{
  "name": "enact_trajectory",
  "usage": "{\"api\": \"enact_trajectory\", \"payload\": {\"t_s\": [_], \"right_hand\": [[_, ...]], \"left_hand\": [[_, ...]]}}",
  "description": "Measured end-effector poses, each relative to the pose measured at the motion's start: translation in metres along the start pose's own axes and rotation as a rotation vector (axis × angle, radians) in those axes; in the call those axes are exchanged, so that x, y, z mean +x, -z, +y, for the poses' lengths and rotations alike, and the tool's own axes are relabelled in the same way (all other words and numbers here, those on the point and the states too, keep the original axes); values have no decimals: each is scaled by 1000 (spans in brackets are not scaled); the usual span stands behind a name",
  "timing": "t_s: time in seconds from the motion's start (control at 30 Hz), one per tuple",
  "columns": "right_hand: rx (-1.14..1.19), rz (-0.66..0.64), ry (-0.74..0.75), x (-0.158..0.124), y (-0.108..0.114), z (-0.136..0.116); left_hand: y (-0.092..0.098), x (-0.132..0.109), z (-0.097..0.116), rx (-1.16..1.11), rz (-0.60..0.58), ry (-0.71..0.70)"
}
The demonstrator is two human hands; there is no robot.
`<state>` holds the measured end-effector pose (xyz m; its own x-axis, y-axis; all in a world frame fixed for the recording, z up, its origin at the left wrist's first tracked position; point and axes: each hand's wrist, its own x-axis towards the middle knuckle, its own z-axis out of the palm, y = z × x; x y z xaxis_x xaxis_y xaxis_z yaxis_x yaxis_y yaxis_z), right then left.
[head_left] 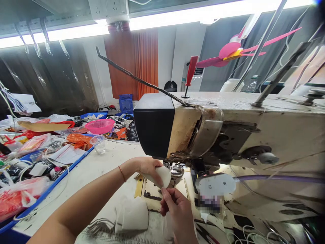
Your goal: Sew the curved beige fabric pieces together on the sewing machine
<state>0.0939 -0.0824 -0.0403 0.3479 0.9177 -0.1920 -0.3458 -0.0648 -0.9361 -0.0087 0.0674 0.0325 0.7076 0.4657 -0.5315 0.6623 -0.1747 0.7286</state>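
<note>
My left hand is closed on a rounded white fabric piece, held by the presser foot and needle area of a sewing machine. Just below it, my right hand pinches with thumb and forefinger at the lower edge of that same piece. Its other fingers are curled in. A stack of similar white fabric pieces lies on the machine bed, left of my right hand. Part of the white piece is hidden behind my left fingers.
The machine head overhangs my hands. A red screwdriver stands on top. To the left are a blue-edged tray heaped with bags, a clear plastic cup and a pink basin. Scissors lie at lower right.
</note>
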Motion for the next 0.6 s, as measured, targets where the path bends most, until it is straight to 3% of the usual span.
{"api": "enact_trajectory", "payload": {"t_s": [0.17,0.6], "right_hand": [[-14,-3,7,0,1,1],[-10,3,27,-1,-1,1]], "left_hand": [[-2,0,0,-130,-73,-39],[-2,5,-5,-166,-93,-67]]}}
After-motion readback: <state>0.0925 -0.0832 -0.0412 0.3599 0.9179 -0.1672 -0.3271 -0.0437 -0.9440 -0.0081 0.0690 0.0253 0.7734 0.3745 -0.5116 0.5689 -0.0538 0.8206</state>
